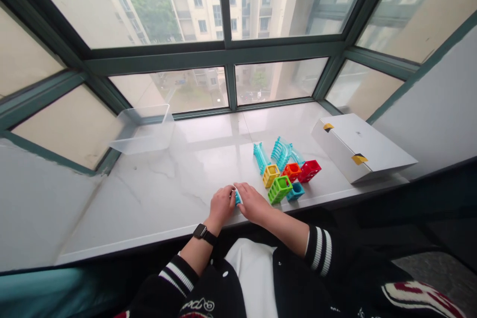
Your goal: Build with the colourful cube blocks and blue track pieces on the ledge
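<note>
Close to the sill's front edge, my left hand [222,203] and my right hand [253,202] meet around a small blue toy block [237,198]. Fingers of both hands curl over it, so most of its shape is hidden. Just right of my right hand stand hollow plastic blocks: a green block [279,190], a yellow block [271,176], an orange block [291,172], a red block [309,171] and a blue block [295,192]. Behind them lie translucent blue track pieces, among them a straight one [261,158] and a curved one [282,153].
A clear plastic bin [143,146] sits at the back left of the white marble sill [156,208]. On the right is a white box [367,146] with yellow-and-black tabs. Green-framed windows [208,62] enclose the far side, and walls close both ends.
</note>
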Demonstrator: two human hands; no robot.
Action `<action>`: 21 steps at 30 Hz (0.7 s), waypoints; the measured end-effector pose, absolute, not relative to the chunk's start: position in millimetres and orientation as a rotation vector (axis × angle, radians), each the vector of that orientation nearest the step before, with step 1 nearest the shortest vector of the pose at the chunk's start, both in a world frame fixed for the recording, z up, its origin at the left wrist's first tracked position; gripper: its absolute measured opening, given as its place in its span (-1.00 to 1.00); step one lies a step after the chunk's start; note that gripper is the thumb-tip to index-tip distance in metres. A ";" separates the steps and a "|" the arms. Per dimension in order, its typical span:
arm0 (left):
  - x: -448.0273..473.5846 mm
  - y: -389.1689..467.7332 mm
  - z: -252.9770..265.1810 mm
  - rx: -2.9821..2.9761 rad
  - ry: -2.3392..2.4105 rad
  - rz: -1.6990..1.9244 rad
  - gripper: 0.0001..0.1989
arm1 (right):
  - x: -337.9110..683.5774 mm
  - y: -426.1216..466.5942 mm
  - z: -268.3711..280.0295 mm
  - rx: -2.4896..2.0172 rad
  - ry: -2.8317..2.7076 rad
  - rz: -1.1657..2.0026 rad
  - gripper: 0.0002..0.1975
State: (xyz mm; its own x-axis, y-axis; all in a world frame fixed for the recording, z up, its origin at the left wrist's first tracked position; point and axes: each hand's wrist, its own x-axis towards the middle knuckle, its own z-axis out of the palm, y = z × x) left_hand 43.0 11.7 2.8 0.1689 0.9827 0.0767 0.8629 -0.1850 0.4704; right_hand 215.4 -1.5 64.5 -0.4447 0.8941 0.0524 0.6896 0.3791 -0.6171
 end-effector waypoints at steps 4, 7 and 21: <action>40.8 8.9 4.1 2.088 1.760 0.581 -0.79 | 212.1 10.1 32.0 -1.447 -2.338 0.883 -0.13; 41.0 9.1 3.7 2.076 1.758 0.589 -0.82 | 212.1 14.1 27.8 -1.455 -2.328 0.936 -0.15; 42.9 14.3 7.7 2.051 1.738 0.561 -0.66 | 217.5 4.8 53.7 -1.702 -2.393 0.737 -0.38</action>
State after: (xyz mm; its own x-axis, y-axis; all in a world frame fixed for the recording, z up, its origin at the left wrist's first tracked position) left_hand 42.9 14.3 7.7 0.1494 0.9875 0.0501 0.8303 -0.1528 0.5360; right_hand 217.5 4.8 53.7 -0.3637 0.9134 -0.1827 0.8581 0.2522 -0.4472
